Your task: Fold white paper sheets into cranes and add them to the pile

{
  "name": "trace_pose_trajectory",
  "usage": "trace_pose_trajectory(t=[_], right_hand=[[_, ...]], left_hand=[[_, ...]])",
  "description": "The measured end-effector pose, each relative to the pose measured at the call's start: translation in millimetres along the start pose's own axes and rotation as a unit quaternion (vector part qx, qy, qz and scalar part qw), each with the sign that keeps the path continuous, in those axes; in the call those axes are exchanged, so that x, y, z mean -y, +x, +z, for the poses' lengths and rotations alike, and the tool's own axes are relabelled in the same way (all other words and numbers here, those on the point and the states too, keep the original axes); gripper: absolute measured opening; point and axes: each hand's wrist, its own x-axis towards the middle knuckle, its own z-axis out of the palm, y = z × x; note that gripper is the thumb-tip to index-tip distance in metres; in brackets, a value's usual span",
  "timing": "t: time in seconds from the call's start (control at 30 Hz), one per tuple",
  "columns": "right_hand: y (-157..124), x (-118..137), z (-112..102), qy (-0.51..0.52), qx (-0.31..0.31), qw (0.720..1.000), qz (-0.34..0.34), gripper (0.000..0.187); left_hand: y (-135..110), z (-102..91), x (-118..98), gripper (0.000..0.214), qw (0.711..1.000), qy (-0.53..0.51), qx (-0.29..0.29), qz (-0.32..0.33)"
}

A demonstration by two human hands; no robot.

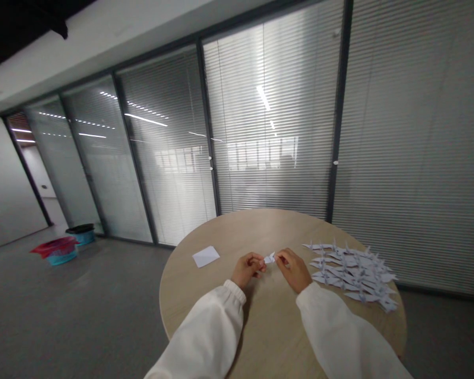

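Note:
Between my two hands is a small folded white paper (269, 258), partly shaped like an origami crane. My left hand (248, 269) pinches its left end between thumb and fingers. On the other end, the fingertips of my right hand (293, 268) are closed on the paper's pointed part. Both hands are just above the middle of the round table (276, 331). To the right lie many folded paper cranes (351, 271) in close rows. A flat white sheet of paper (206, 256) rests on the left of the table.
Behind the table stands a glass partition (272, 121) with blinds and dark frames. On the grey floor at the left are a blue bin with a red liner (61, 251) and a blue bin with a black liner (82, 235).

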Motion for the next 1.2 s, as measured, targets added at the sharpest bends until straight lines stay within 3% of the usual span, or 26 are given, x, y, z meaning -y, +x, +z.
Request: trace_pose_trajectory(t=[0.2, 0.4, 0.6, 0.73, 0.97, 1.2], right_hand=[[-0.6, 1.2, -0.2, -0.041, 0.033, 0.999, 0.008, 0.018], [1.0, -4.1, -4.9, -0.153, 0.031, 0.987, 0.045, 0.022], [13.7, -13.6, -24.7, -0.300, 0.037, 0.946, 0.116, 0.027], [26.8, -20.5, -45.0, -0.348, 0.088, 0.914, 0.190, 0.030], [52.4, -50.9, -73.7, -0.362, 0.123, 0.885, 0.266, 0.024], [58.7, -84.1, -71.6, -0.355, 0.147, 0.864, 0.324, 0.022]], left_hand=[[1.7, -3.5, 5.0, 0.044, 1.000, -0.005, -0.003, -0.006], [3.2, -5.5, 13.1, 0.040, 0.998, -0.056, -0.019, -0.016], [6.0, -6.1, 17.6, 0.043, 0.993, -0.102, -0.054, -0.031], [7.8, -6.2, 18.4, 0.042, 0.992, -0.094, -0.067, -0.057], [9.6, -5.6, 20.8, 0.041, 0.991, -0.084, -0.075, -0.078], [8.6, -3.7, 19.5, 0.037, 0.991, -0.076, -0.073, -0.084]])
